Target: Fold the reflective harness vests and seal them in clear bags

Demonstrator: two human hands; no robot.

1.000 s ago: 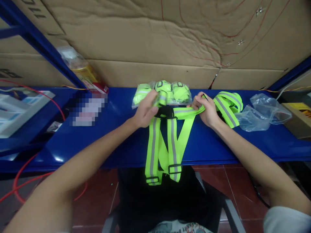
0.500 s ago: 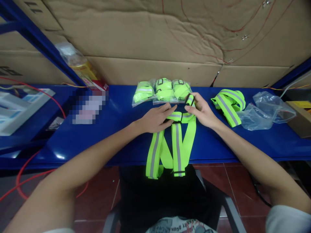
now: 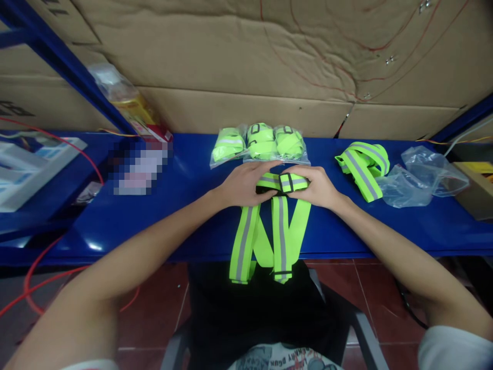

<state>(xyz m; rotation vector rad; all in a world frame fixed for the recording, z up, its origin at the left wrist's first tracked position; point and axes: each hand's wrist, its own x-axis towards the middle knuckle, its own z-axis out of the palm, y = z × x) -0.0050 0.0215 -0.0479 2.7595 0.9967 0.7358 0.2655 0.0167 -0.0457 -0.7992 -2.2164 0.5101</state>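
Note:
A neon yellow reflective strap vest (image 3: 278, 226) lies over the front edge of the blue shelf (image 3: 185, 226), its straps hanging down toward my lap. My left hand (image 3: 241, 184) and my right hand (image 3: 314, 186) both grip its folded top, where a black buckle (image 3: 287, 182) shows between them. Both hands are closed on the straps. Just behind my hands lie three bagged, folded vests (image 3: 259, 143).
Another loose reflective vest (image 3: 362, 165) lies to the right, beside crumpled clear plastic bags (image 3: 419, 177). A cardboard box (image 3: 475, 187) sits at far right. Cardboard sheets (image 3: 246, 67) form the back wall. A red cable (image 3: 34, 288) loops at lower left; a pixelated patch (image 3: 138, 169) lies left.
My right hand pulled the long strap in from the right and folded it onto the top of the vest. Both hands came together at the buckle, and the hanging straps shortened.

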